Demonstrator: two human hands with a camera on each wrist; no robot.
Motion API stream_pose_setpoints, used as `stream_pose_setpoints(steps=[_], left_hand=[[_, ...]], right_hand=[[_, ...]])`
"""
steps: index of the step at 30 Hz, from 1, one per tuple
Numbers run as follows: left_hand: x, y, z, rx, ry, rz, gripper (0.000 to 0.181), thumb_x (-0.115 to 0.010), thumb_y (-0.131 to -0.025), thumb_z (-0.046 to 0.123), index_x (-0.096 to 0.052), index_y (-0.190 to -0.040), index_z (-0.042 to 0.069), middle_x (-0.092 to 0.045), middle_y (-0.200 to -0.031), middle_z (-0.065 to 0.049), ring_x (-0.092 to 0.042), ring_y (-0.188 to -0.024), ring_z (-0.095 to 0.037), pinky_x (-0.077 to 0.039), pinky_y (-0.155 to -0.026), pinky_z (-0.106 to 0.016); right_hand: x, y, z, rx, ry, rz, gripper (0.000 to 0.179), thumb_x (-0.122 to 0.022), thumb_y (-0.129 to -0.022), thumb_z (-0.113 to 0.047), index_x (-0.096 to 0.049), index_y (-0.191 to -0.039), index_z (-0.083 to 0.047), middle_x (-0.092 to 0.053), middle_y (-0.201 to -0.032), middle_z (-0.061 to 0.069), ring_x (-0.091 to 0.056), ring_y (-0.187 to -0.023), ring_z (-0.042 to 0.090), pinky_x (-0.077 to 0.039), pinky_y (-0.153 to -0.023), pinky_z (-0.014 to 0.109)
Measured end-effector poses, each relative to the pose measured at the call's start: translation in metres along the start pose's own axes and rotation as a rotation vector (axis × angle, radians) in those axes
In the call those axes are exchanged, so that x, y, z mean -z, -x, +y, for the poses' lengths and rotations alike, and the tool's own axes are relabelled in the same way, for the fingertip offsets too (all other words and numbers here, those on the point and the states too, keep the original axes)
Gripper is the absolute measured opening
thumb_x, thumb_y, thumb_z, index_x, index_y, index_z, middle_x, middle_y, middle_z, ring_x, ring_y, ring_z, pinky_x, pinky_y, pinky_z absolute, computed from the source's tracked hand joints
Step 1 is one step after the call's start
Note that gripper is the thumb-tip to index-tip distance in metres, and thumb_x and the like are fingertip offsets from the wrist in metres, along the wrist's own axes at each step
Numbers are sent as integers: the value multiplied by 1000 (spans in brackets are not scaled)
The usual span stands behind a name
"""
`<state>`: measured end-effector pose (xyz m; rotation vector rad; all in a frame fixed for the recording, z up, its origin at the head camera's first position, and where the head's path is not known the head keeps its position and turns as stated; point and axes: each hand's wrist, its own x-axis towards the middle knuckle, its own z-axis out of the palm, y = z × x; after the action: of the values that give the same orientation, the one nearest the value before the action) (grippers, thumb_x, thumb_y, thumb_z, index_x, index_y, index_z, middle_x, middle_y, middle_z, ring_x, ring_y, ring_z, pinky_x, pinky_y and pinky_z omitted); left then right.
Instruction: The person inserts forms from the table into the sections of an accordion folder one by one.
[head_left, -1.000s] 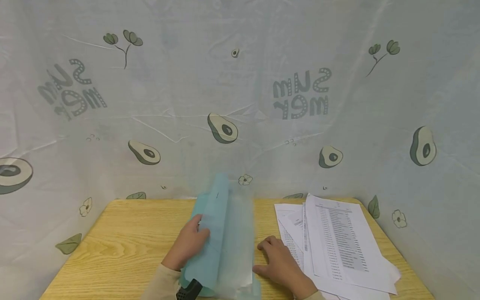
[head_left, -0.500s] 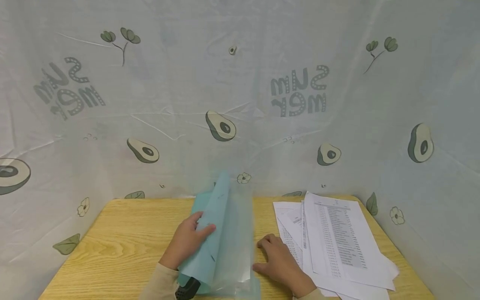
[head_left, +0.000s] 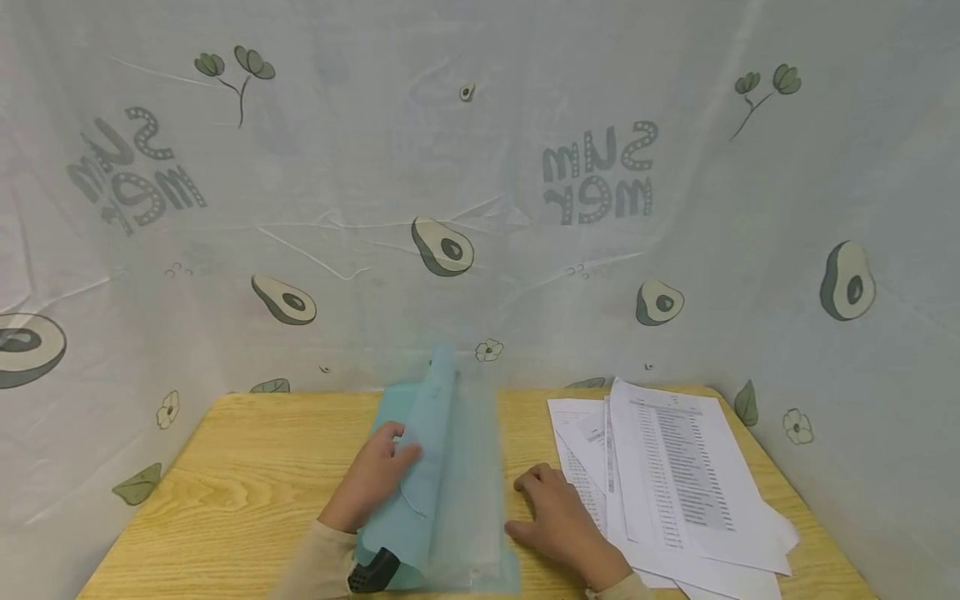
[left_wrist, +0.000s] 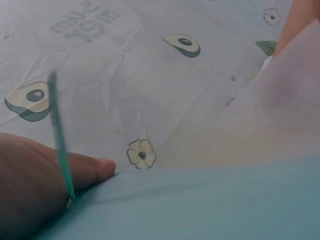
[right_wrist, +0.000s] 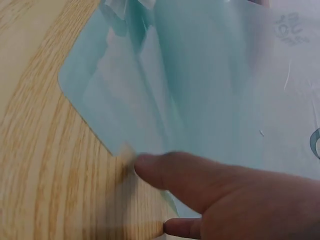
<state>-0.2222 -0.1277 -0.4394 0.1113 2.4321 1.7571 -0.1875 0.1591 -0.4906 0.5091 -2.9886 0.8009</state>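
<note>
A light blue plastic folder (head_left: 423,508) lies on the table, its blue leaf raised and curled over at the left. My left hand (head_left: 372,477) holds this leaf, thumb on top and the other fingers partly hidden behind it. To the right spreads a clear plastic sleeve (head_left: 472,483), lifted and see-through. In the left wrist view, the thumb (left_wrist: 95,169) lies along the edge of the blue sheet (left_wrist: 215,200). Beside the folder's right edge, my right hand (head_left: 557,521) rests on the table with fingers loosely bent. The right wrist view shows its thumb (right_wrist: 170,167) near the folder's edge.
A loose pile of printed sheets (head_left: 675,492) lies on the right of the wooden table (head_left: 247,467), just past my right hand. Behind and around the table hangs a pale curtain (head_left: 337,167) with avocado prints. A black band (head_left: 373,571) is on the left wrist.
The clear sleeve's right edge has drawn slightly left. The blue leaf bends a little differently under my left hand, which has barely shifted. My right hand stays in place.
</note>
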Motion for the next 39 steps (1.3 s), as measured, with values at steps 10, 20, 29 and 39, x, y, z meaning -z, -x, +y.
stream_pose_setpoints(steps=[10,20,29,39], left_hand=[[-7,-3,5,-35,-35,-4,35,-71,-99,35,-55,-102,4,-57,-83,-6,-57,-72,-19,-49,-63,-33],[9,2,2,9,55,-93,47,-62,-105,28,-56,-143,0,-70,-113,-13,-67,-95,-22,-57,-79,-39],[15,5,6,5,218,-111,53,-56,-108,35,-49,-150,3,-69,-110,-15,-70,-91,-24,-59,-75,-40],[14,1,2,-73,346,-235,57,-51,-111,28,-32,-163,14,-59,-135,-26,-68,-109,-30,-60,-84,-43]], right_hand=[[5,3,-7,-8,43,-91,85,-86,-70,-59,-62,-130,-5,-53,-133,14,-49,-126,37,-44,-103,58],[0,2,-5,-12,24,-54,78,-88,-72,-56,-64,-126,-4,-56,-128,13,-53,-117,34,-47,-95,57],[2,2,-2,-26,-13,-84,67,-88,-77,-46,-66,-127,-7,-56,-130,10,-54,-120,34,-47,-99,57],[27,11,13,-59,-130,-57,45,-79,-90,-35,-68,-123,-7,-62,-128,7,-60,-118,32,-50,-99,55]])
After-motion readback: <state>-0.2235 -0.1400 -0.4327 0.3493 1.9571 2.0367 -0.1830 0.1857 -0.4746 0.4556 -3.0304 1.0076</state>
